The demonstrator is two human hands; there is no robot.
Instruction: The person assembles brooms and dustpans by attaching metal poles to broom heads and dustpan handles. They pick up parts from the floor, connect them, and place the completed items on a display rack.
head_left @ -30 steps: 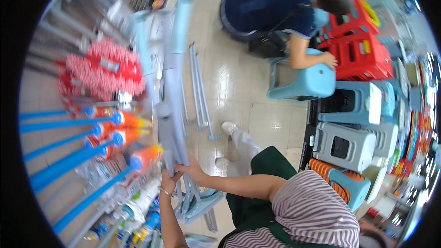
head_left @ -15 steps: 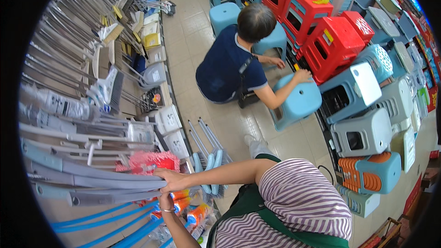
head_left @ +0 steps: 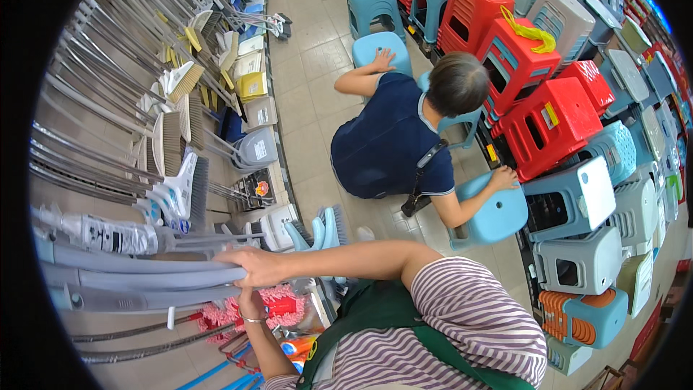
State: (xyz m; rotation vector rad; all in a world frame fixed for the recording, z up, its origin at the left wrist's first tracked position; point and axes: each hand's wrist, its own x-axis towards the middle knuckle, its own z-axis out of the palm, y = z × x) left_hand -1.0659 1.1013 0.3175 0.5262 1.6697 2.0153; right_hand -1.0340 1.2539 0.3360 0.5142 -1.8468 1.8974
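Note:
A bundle of long grey plastic-like handles (head_left: 148,278) runs out to the left edge; what is at their far ends cannot be seen. My right hand (head_left: 253,263) is closed around the near ends of the bundle. Just below it, my left hand (head_left: 250,305), with a bracelet at the wrist, is closed against the same handles, its fingers partly hidden. A pink shaggy mop head (head_left: 285,302) lies close under my left hand. Blue-handled brushes (head_left: 321,227) stand beyond my right forearm.
Brooms (head_left: 173,137) and dustpans (head_left: 256,148) fill the left side. A person in dark blue (head_left: 393,137) crouches in the aisle, hands on blue stools (head_left: 498,213). Red stools (head_left: 545,126) and grey stools (head_left: 577,263) are stacked at right. Orange packages (head_left: 299,347) lie low, near my left forearm.
The bundle and both my hands have shifted slightly left in view, and the pink mop head now appears below them. The crouching person has stretched one arm back to another blue stool.

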